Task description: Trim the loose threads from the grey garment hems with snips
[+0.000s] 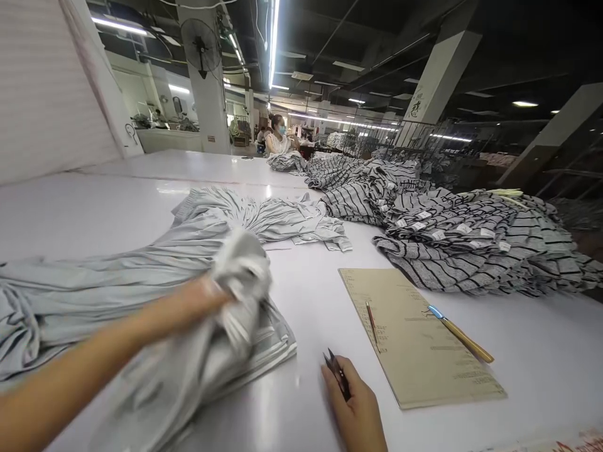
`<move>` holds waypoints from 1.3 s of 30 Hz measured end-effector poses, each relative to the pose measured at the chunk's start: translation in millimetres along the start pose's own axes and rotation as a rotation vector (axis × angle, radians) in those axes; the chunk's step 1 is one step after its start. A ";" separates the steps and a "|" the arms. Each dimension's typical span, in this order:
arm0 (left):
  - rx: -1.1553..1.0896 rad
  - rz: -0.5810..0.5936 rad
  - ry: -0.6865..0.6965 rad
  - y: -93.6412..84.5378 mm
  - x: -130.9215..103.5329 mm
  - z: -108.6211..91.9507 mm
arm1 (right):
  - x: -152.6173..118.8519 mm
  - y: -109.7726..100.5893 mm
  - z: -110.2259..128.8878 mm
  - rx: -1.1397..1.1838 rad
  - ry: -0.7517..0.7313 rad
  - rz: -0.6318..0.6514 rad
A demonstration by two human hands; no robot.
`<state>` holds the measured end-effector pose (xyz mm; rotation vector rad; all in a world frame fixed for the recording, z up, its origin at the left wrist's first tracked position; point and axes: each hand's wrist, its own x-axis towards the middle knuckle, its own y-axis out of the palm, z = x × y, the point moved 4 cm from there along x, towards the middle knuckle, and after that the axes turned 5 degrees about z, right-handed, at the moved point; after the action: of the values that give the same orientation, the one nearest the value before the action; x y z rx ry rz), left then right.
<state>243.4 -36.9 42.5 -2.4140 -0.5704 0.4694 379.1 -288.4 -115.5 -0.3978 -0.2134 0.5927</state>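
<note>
My left hand (217, 294), smeared by motion, grips a bunched light grey garment (238, 267) and lifts part of it above the table. Under and beside it lies a stack of folded grey garments (277, 342), and more light grey cloth (117, 276) spreads to the left and behind. On the bare tabletop at the lower middle, my right hand (355, 402) is closed around small dark thread snips (338, 371). The blades point away from me and stand slightly apart. The fingertips of the left hand are hidden by the cloth and blur.
A tan printed sheet (424, 370) lies right of my right hand, bearing a pen (373, 325) and a yellow-handled tool (464, 336) with a blue end. Piles of striped grey garments (452, 251) line the right side. A masked person (279, 135) is at the far end.
</note>
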 end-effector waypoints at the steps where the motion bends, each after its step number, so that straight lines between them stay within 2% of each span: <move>1: 0.067 0.112 0.017 17.2 -0.8 -4.1 | 0.4 -1.0 0.0 0.013 0.010 -0.012; 2: 0.133 0.195 0.028 30.6 -0.7 -7.0 | 0.9 -2.2 0.2 0.031 0.021 -0.027; 4: 0.245 0.362 0.046 45.4 4.7 -9.3 | 1.7 -4.9 0.9 0.074 0.043 -0.067; 6: 0.307 0.502 0.077 47.2 17.5 -6.9 | 1.9 -7.2 2.5 0.106 0.059 -0.112; 7: 0.328 0.521 0.106 45.6 26.1 -3.9 | 1.9 -8.0 3.5 0.110 0.064 -0.131; 8: 0.348 0.487 0.137 43.9 35.3 0.4 | 1.9 -8.5 4.7 0.118 0.069 -0.144; 10: 0.417 0.316 0.191 44.5 49.9 13.8 | 1.7 -8.7 6.8 0.133 0.076 -0.160; 12: 0.511 0.176 0.218 54.6 53.8 31.4 | 1.2 -8.3 8.5 0.145 0.077 -0.166; 16: 0.614 0.135 0.283 79.1 36.2 56.8 | -1.1 -7.5 11.0 0.161 0.073 -0.163; 19: 0.648 0.154 0.284 82.3 17.0 61.9 | -3.3 -7.8 12.1 0.167 0.078 -0.152; 22: 0.665 0.191 0.246 79.6 1.9 56.3 | -4.1 -8.4 12.2 0.177 0.089 -0.152; 25: 0.656 0.222 0.201 79.7 -4.9 35.5 | -3.1 -7.8 11.4 0.185 0.091 -0.147; 29: 0.548 0.268 0.215 97.8 2.0 -4.7 | -0.6 -6.8 8.3 0.165 0.069 -0.128; 31: 0.488 0.246 0.208 109.9 11.0 -15.1 | 0.5 -7.3 6.5 0.147 0.051 -0.123; 35: 0.322 0.176 0.158 119.2 21.3 -7.4 | 2.0 -8.1 4.2 0.131 0.035 -0.133; 39: 0.122 0.192 0.182 108.2 7.8 6.3 | 1.8 -3.3 4.6 0.158 0.035 -0.151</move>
<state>277.9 -108.2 -31.9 -2.3726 -0.2254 0.3476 380.8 -288.5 -109.8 -0.2367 -0.1601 0.4498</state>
